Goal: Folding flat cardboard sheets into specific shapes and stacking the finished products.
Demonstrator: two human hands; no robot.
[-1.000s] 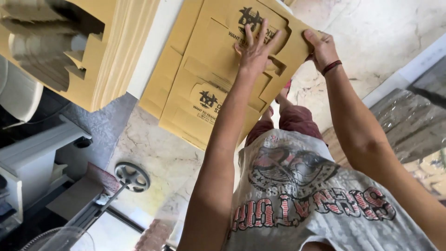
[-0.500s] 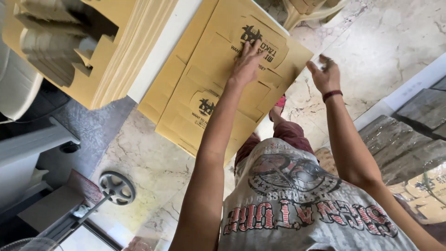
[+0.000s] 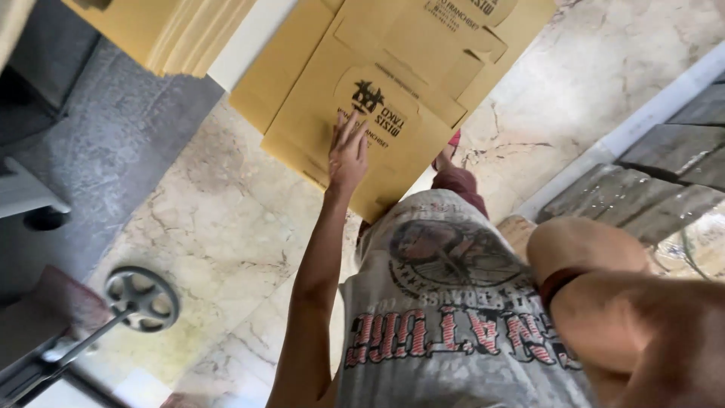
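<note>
A stack of flat yellow-brown cardboard box blanks [image 3: 423, 91] with dark print lies in front of me, above the marble floor. My left hand [image 3: 347, 155] rests flat on the near end of the top blank, fingers spread over the printed patch. My right hand [image 3: 585, 245] is drawn back close to my body, off the cardboard, with a dark band [image 3: 557, 285] at the wrist. Only its rounded back shows, so its fingers are hidden. Below are my printed grey shirt [image 3: 445, 325] and dark red shorts [image 3: 464, 185].
A second stack of the same cardboard [image 3: 189, 30] sits at the upper left beside a white edge [image 3: 249, 45]. A small metal wheel [image 3: 142, 298] on a rod and grey machine parts [image 3: 30, 196] are at the left. Dark stone steps [image 3: 642, 189] rise at the right.
My right hand has let go of the cardboard's right edge and pulled back toward my body. My left hand has slid down to the near end of the blank. The view has tilted lower.
</note>
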